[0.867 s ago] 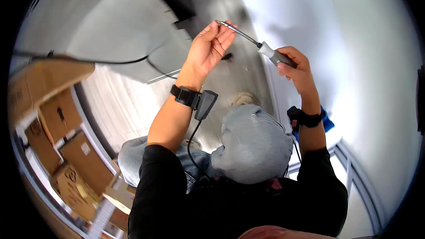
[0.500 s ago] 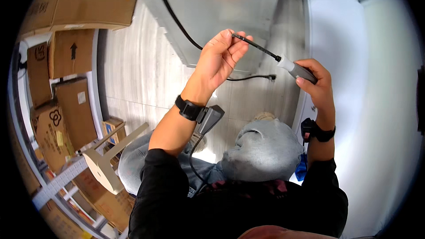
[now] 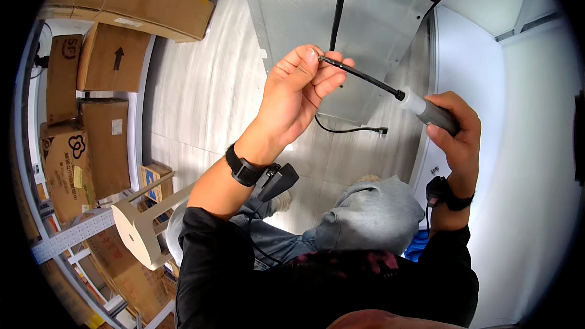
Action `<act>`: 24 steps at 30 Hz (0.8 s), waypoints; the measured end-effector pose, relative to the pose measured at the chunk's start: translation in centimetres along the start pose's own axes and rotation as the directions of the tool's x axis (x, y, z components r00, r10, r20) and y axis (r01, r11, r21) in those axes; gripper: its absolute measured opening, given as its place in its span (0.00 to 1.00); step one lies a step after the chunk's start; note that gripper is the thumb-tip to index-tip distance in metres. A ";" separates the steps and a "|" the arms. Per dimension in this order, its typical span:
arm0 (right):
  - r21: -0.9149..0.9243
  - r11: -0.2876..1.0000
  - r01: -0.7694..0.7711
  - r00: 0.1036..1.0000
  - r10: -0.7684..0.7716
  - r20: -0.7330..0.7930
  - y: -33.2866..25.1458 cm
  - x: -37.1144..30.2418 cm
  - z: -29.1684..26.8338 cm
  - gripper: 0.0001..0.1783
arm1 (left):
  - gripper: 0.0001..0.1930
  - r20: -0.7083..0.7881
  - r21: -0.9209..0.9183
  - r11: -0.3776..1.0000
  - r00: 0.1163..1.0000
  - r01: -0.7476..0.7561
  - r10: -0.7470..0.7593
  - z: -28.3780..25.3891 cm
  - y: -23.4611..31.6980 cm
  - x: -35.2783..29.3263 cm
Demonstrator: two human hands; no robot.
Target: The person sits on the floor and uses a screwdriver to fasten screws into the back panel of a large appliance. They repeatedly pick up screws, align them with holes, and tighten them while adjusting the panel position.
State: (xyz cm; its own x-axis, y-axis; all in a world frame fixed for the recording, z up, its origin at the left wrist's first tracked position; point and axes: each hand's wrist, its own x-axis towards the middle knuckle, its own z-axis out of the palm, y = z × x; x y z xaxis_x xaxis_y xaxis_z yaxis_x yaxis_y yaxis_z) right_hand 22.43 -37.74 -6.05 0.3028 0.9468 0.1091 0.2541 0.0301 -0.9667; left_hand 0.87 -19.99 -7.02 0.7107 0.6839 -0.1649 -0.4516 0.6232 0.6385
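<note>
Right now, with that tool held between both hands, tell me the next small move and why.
Probably steady the tool's thin black shaft: the left hand pinches its tip while the right hand grips the grey handle, and it is raised in mid-air, touching no surface.

Tool handle (image 3: pixel 437 117): matt grey rubbery grip, white plastic collar. Shaft (image 3: pixel 361 75): dark, semi-gloss. Boxes (image 3: pixel 103 55) upper left: brown matt cardboard. Panel (image 3: pixel 365 18): smooth grey metal.

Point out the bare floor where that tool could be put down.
Bare pale floor lies between the cardboard boxes on the left and the white panel. More shows around the loose black cable. It is crowded lower left: the stool, more boxes and metal racking.
</note>
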 end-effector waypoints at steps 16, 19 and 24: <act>-0.715 0.683 0.148 0.918 -0.364 -0.158 -9.2 6.9 13.0 0.16 | 0.11 -0.067 0.187 0.982 0.997 -0.018 0.031 -4.2 11.9 6.3; -0.794 0.601 0.093 0.923 -0.350 -0.157 -11.2 8.5 16.3 0.15 | 0.11 -0.052 0.145 0.989 0.998 -0.014 0.022 -5.7 13.5 8.1; -0.773 0.628 -0.093 0.941 -0.198 -0.274 -14.0 9.7 20.7 0.15 | 0.09 0.039 0.004 0.999 0.998 0.055 -0.055 -7.4 14.6 9.9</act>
State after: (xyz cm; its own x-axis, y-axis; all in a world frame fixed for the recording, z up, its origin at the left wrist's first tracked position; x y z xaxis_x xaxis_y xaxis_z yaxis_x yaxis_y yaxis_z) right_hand 2.83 -22.33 3.77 0.4863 0.7972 0.3577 0.8412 -0.3164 -0.4386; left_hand -2.68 -1.34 -4.84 0.7549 0.6334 -0.1701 -0.4100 0.6582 0.6314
